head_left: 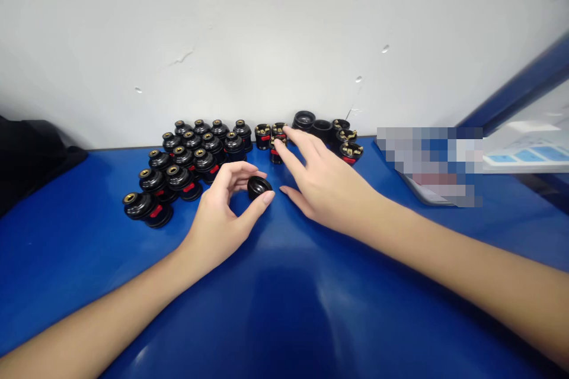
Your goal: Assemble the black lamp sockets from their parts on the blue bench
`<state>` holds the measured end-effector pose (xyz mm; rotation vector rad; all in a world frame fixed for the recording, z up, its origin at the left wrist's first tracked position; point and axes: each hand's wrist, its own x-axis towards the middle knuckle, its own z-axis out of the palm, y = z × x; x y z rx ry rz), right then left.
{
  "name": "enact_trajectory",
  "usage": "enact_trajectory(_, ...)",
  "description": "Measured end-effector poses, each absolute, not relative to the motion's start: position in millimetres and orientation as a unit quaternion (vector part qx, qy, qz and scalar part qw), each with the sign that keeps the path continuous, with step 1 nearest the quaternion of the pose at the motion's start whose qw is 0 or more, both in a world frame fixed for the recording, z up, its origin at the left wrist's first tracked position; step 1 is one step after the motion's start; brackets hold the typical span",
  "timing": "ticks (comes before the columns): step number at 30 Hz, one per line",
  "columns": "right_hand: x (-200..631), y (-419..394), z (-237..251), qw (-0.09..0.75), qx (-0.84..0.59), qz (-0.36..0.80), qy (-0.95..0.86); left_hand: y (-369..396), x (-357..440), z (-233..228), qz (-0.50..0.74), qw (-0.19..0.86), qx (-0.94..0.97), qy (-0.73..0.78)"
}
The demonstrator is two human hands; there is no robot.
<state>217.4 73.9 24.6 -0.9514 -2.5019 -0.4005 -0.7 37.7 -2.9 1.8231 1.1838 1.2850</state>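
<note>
My left hand point(226, 207) grips a black, hollow lamp-holder cap point(259, 188) between thumb and fingers, its open side facing up. To its right, my right hand point(320, 180) is open, fingers stretched forward and thumb apart. Its fingertips are over or at a small black lamp-holder core point(276, 154) with brass contacts on top; whether they touch it I cannot tell. Behind stand two similar cores with red tabs, one point(263, 136) to the left and another point(280, 128) partly behind the fingers.
Left of my hands stand several assembled black lamp holders point(182, 182) in rows. Beyond my right hand are black hollow caps point(304, 121) and further cores point(351, 151). A blurred-out flat item point(427, 169) lies right on the blue table point(284, 308). A white wall point(267, 41) rises behind.
</note>
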Motion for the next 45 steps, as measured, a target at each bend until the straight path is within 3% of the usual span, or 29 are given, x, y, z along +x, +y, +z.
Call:
enact_trajectory(6, 218.9, 69.4, 20.6, 0.275, -0.237, -0.09, -0.927, 34.9, -0.2, -3.0, 0.509, 0.358, 0.666, 0.412)
enact_trajectory(14, 227.1, 81.3, 30.3, 0.29, -0.146, 0.055, -0.944, 35.2, -2.9, -5.0, 0.494, 0.336, 0.698, 0.395)
enact_trajectory(19, 235.1, 89.5, 55.7, 0.241, -0.163, -0.05, -0.955, 36.4, -2.3, -7.0, 0.517, 0.27, 0.713, 0.389)
enact_trajectory(27, 256.3, 132.5, 84.7, 0.252, -0.346, -0.148, -0.892, 34.0, -4.8, -4.0, 0.471, 0.228, 0.74, 0.422)
enact_trajectory(33, 263.4, 149.5, 76.7, 0.203, -0.39, -0.165, -0.883, 32.9, -5.2, -1.9, 0.466, 0.211, 0.756, 0.407)
enact_trajectory(45, 265.7, 156.1, 66.2, 0.221, -0.411, -0.125, -0.875, 34.7, -7.2, -3.2, 0.481, 0.185, 0.75, 0.414)
